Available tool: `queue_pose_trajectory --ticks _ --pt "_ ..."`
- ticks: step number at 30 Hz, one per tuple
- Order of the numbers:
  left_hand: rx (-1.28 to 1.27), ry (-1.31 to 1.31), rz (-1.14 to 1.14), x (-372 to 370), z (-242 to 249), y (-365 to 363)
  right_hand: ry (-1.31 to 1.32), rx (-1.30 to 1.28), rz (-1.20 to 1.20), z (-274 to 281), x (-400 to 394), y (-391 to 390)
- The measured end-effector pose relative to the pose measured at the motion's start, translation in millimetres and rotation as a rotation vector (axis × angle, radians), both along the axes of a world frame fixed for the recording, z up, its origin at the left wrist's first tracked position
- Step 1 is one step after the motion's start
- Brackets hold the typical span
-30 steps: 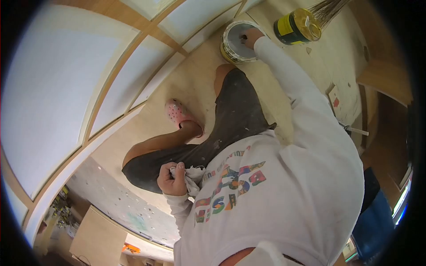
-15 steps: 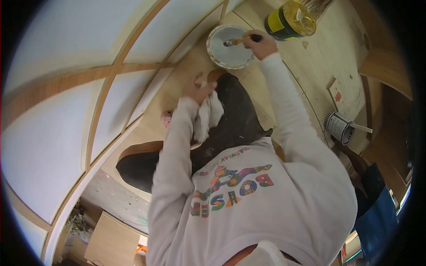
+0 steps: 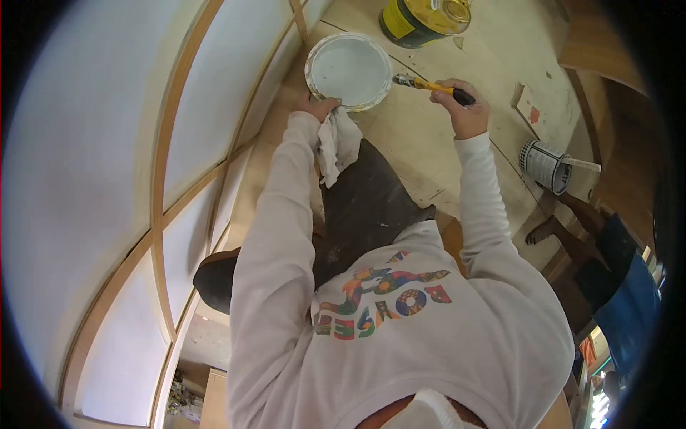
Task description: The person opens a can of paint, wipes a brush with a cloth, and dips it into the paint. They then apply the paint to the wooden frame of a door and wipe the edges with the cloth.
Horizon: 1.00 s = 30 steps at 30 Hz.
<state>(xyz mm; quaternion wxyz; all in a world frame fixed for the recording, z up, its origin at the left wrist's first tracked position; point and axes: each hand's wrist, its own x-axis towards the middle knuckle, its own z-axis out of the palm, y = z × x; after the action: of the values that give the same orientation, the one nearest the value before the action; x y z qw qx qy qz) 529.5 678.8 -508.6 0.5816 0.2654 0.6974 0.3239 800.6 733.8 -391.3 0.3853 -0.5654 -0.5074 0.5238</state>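
Note:
My right hand (image 3: 464,111) is closed round the black and yellow handle of a paintbrush (image 3: 421,84), whose bristle end points left toward the bucket. The round bucket (image 3: 349,71) of pale paint stands on the floor, its rim smeared with paint. At its near left edge, my left hand (image 3: 316,106) grips a white rag (image 3: 338,143) and touches the rim. The rag hangs down beside my dark trouser leg.
A yellow and dark green can (image 3: 421,21) stands beyond the brush. To the right are a grey can (image 3: 544,166) with a white stick across it and a stained board (image 3: 530,111). Another person's legs (image 3: 572,222) show at right. A wood-framed panel wall (image 3: 164,207) runs along the left.
My right hand has drawn the brush out from over the bucket, to the right. My left hand has come up to the bucket's rim with the rag. The camera view has shifted.

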Motion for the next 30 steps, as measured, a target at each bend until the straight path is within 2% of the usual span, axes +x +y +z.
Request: queue_pose_trajectory --ticks 2,3,5,6,8,11,15,17,20,21,23,24,25,26,27,29,30 --pt "-0.033 0.046 -0.006 10.9 -1.0 2.8 -0.088 0.013 0.006 -0.1 0.4 -3.2" --pt "-0.044 0.040 -0.013 22.3 14.5 -2.7 -0.094 0.002 0.000 -1.2 1.8 -8.4" --pt "0.138 0.289 -0.024 45.4 63.4 -7.0 -0.114 0.086 0.051 -2.4 5.9 -12.9" --pt "0.143 0.287 -0.031 49.9 50.6 -10.3 -0.116 0.089 0.042 -3.1 7.4 -14.0" --pt "0.110 0.122 0.121 60.3 13.4 -26.7 -0.247 0.319 0.129 -4.1 7.5 -21.3" --pt "0.074 0.237 0.070 76.1 37.9 -13.7 -0.183 0.355 0.198 1.2 0.4 -24.5" --pt "0.036 0.120 0.160 67.9 -0.6 6.1 -0.286 0.386 0.185 13.0 -6.6 -20.3" --pt "-0.005 0.045 0.049 47.8 -13.0 8.8 -0.321 0.429 0.228 8.4 -8.7 -8.2" --pt "-0.011 0.025 0.092 45.1 -8.1 -5.4 -0.344 0.442 0.308 2.1 -29.4 11.8" --pt "-0.008 0.027 0.104 40.9 1.9 -13.5 -0.340 0.447 0.319 -3.6 -37.1 19.2" --pt "-0.158 -0.085 -0.241 30.8 41.7 -41.1 -0.461 0.569 0.500 -20.9 -54.9 33.4" --pt "-0.190 -0.196 -0.238 29.3 63.4 -60.3 -0.456 0.562 0.520 -31.0 -63.8 39.2" --pt "-0.222 -0.308 -0.233 26.9 86.9 -79.8 -0.584 0.569 0.667 -41.9 -74.7 45.5" --pt "-0.172 -0.195 -0.362 18.1 111.5 -94.7 -0.711 0.582 0.814 -52.6 -86.6 54.7" --pt "-0.120 -0.079 -0.491 6.4 129.6 -111.4 -0.703 0.586 0.829 -71.2 -97.9 63.8" --pt "-0.042 0.031 -0.519 -9.1 147.8 -151.3 -0.972 0.463 0.895 -105.7 -110.4 71.1" --pt "-0.070 0.091 -0.565 -15.1 166.2 -160.6 -0.974 0.466 0.903 -101.2 -115.7 70.6"
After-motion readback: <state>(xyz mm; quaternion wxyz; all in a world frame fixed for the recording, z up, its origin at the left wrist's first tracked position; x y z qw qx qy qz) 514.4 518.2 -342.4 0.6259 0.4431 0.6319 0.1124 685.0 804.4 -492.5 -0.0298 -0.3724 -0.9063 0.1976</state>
